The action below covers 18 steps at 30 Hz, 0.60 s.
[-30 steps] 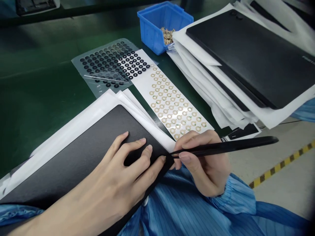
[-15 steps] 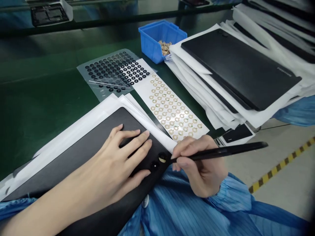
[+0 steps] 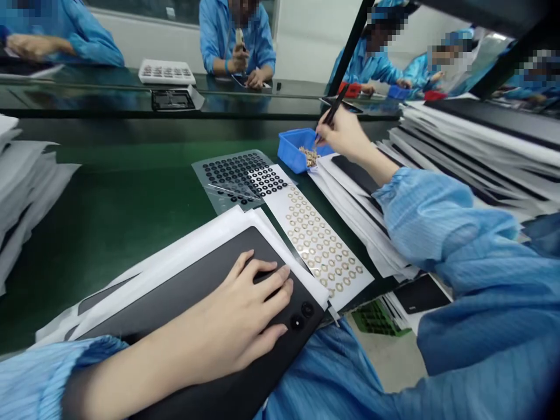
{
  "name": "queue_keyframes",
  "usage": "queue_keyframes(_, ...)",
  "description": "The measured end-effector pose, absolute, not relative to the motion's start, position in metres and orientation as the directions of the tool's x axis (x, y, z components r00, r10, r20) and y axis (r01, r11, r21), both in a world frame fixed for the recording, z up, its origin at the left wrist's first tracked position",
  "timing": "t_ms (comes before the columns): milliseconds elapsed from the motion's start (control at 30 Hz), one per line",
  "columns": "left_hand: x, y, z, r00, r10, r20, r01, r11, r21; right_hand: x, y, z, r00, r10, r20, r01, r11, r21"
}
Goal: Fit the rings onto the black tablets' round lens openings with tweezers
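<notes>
My left hand (image 3: pixel 247 309) lies with its fingers spread on a black tablet back cover (image 3: pixel 188 312). Close to its fingertips, two round camera rings (image 3: pixel 301 316) sit at the cover's corner. My right hand (image 3: pixel 345 131) is stretched far forward, closed around slim black tweezers (image 3: pixel 336 107). The tweezers point down into a small blue bin (image 3: pixel 289 153) of tan ring-like bits (image 3: pixel 310 156); whether their tips grip a bit, I cannot make out. White sheets (image 3: pixel 231 224) lie under the cover.
A white sheet of tan ring stickers (image 3: pixel 321 239) and a clear sheet of black rings (image 3: pixel 231 175) lie on the green table (image 3: pixel 131 192). Stacks of covers between white sheets (image 3: pixel 472 154) rise at right, more sheets (image 3: pixel 26 181) at left. Co-workers (image 3: pixel 240 41) sit opposite.
My right hand has moved with the tweezers from the camera rings to the blue bin. A pale piece in one ring no longer shows. The view has tilted up; my left hand stays on the cover.
</notes>
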<state>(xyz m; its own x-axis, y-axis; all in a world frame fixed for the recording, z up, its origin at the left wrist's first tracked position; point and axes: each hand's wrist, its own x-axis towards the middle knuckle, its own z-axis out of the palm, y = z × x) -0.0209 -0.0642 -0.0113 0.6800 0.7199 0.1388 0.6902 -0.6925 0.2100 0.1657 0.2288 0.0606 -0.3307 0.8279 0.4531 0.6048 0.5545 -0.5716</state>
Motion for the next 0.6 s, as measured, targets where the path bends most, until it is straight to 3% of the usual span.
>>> queue_keyframes(333,-0.037,-0.042,0.001,0.620,0.757,0.206,0.676,-0.649,0.349,0.152,0.201,0.065,-0.405,0.816,0.412,0.667,0.572,-0.478)
queue_keyframes(400,-0.061,-0.020,0.005,0.406,0.887,0.220,0.799,-0.462,0.385,0.133,0.177,0.055,-0.503,0.761,0.409,0.670,0.642,-0.371)
queue_keyframes(467,-0.091,0.003,0.005,-0.003,0.991,0.136,0.871,-0.064,0.488,0.111,0.156,0.036,-0.634,0.701,0.327,0.632,0.713,-0.302)
queue_keyframes(533,-0.120,0.020,0.003,-0.213,0.973,0.093,0.845,0.136,0.516,0.088,0.146,0.015,-0.699,0.678,0.227,0.602,0.729,-0.326)
queue_keyframes(600,-0.139,0.030,-0.002,-0.310,0.950,0.046,0.807,0.237,0.541,0.070,0.148,-0.004,-0.697,0.690,0.195,0.605,0.712,-0.357)
